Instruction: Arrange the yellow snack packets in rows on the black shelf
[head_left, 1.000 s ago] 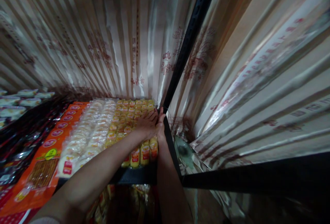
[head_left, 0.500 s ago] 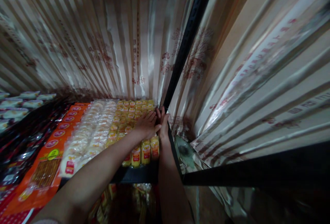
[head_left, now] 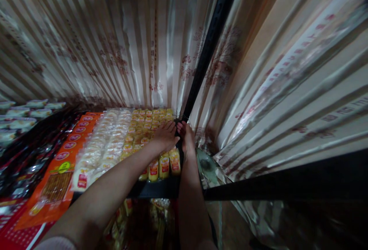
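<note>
Rows of small yellow wrapped cakes (head_left: pixel 164 166) stand packed on a dark shelf (head_left: pixel 155 189). My left hand (head_left: pixel 165 135) lies over the right-hand rows with its fingers stretched out flat, palm down, holding nothing that I can see. Just to its right, my right hand (head_left: pixel 188 137) is at the shelf's corner, beside the foot of the black upright post (head_left: pixel 201 66). Its fingers are apart and point toward the cakes, with nothing visible in them. The cakes under my left palm are hidden.
Left of the cakes are rows of clear-wrapped white rounds (head_left: pixel 107 142), orange snack packets (head_left: pixel 56 181), and dark shiny packets (head_left: pixel 31 158). Printed pleated curtains (head_left: pixel 138 43) hang behind and to the right. A black bar (head_left: pixel 281 177) runs off rightward; more yellow packets (head_left: pixel 162 215) are below.
My right hand has shifted a little to the right, opening a wider gap from the left. My left hand stays over the cakes. The whole view has shifted slightly.
</note>
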A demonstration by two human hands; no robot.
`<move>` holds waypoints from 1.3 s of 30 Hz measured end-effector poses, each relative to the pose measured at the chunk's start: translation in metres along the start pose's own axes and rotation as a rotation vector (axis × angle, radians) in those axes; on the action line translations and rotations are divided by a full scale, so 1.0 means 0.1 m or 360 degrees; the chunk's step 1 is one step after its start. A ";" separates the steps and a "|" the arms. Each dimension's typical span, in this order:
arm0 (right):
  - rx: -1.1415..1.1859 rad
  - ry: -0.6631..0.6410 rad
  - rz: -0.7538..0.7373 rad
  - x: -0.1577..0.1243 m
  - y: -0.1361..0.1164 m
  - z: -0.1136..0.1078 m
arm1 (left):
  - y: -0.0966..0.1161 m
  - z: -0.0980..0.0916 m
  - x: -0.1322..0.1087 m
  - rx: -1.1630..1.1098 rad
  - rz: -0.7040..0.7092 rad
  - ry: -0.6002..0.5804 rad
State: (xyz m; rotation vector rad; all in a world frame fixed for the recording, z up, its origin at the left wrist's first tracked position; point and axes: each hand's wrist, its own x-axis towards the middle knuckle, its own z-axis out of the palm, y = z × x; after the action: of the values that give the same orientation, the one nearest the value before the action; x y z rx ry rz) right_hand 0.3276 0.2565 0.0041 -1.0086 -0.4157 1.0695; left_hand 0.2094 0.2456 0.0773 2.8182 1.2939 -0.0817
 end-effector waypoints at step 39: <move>-0.1055 -0.0161 -0.0926 -1.16 -0.40 0.26 | 0.18 0.02 -0.68 0.0007 0.0441 0.0422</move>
State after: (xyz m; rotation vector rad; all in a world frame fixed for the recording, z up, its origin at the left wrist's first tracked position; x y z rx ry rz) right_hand 0.2765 0.1633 0.0714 -1.2975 -1.1189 0.4486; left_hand 0.1787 0.1828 0.0794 3.0587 0.9213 0.3070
